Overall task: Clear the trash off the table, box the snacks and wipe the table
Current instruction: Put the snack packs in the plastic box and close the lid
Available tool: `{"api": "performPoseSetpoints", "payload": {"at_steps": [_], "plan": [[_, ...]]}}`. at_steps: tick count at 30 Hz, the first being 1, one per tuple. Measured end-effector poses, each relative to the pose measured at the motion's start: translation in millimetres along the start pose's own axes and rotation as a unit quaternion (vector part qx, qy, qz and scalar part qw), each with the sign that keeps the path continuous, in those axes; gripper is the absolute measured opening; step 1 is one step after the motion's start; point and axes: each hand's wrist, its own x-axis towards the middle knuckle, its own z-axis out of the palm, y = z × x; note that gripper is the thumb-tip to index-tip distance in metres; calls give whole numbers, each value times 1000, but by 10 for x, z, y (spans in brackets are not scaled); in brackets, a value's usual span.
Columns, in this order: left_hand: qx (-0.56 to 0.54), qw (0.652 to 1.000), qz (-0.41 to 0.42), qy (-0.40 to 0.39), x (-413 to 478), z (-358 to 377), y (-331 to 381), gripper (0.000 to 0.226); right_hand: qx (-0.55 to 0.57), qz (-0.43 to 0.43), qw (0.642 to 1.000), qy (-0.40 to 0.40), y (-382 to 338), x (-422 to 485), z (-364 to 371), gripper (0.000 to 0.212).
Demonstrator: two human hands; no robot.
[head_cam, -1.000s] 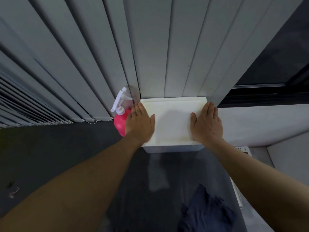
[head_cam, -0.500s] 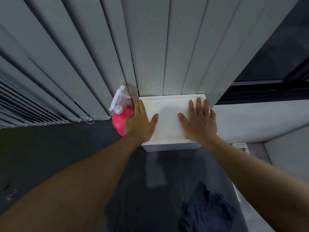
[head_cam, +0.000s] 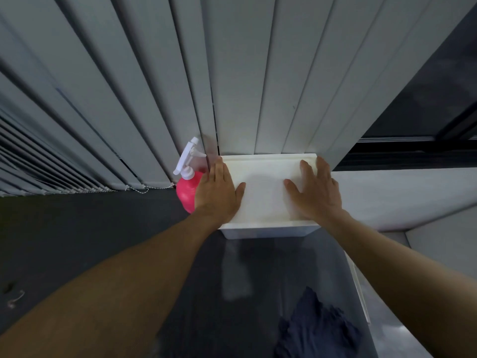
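**Closing the snack box.** Both hands lie flat and well apart on the white lid (head_cam: 263,187) of the storage box (head_cam: 265,229). The box stands at the far edge of the dark table (head_cam: 77,241), against the vertical blinds (head_cam: 154,99). The left hand (head_cam: 219,192) has stayed at the lid's left edge over the last second. The right hand (head_cam: 313,195) has shifted inward from the right edge, fingers now spread. The lid is probably being pressed shut, so boxing looks nearly complete. Wiping apparently remains: a pink spray bottle (head_cam: 187,195) stands just left of the box, and a dark blue cloth (head_cam: 317,329) lies nearer the person.
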Motion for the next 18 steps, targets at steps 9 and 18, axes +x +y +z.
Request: {"api": "performPoseSetpoints", "payload": {"at_steps": [9, 18], "plan": [[-70, 998, 3, 9, 21, 117, -11, 83, -13, 25, 1000, -5, -6, -80, 98, 83], [-31, 998, 28, 54, 90, 24, 16, 67, -44, 19, 999, 6, -23, -93, 145, 84]]}}
